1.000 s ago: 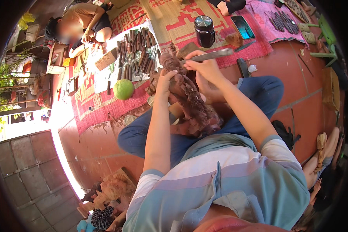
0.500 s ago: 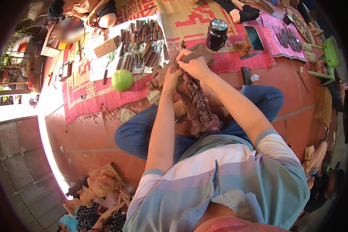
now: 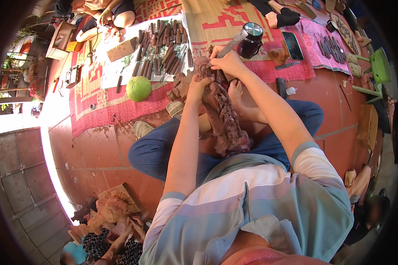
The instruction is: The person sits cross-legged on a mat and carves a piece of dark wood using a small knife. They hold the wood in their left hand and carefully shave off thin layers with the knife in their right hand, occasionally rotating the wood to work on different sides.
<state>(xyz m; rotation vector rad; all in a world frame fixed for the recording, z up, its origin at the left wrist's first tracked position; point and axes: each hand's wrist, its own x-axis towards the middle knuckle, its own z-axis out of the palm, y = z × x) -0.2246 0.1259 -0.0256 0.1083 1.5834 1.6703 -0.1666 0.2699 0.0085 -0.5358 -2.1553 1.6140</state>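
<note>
A reddish-brown carved wooden figure (image 3: 225, 121) slants between my crossed legs, its base near my lap and its carved head farther away. My left hand (image 3: 198, 87) grips its side near the head, thumb lying toward the top. My right hand (image 3: 229, 62) is closed around a long, flat greyish carving tool (image 3: 233, 43), which slants up and right toward the flask. Its lower end meets the figure's head under my fingers, so the working tip is hidden.
Many chisels (image 3: 167, 46) lie on a white sheet at far left, near a green round fruit (image 3: 138, 88). A dark flask (image 3: 250, 42), phone (image 3: 292, 45) and mallet-like wooden piece (image 3: 277, 55) are at far right. A green chair (image 3: 378, 68) stands right; other people sit around.
The tool in my right hand has swung from lying nearly level to pointing up and right. The figure has turned, uncovering its head and my foot beside it. My left hand keeps its hold.
</note>
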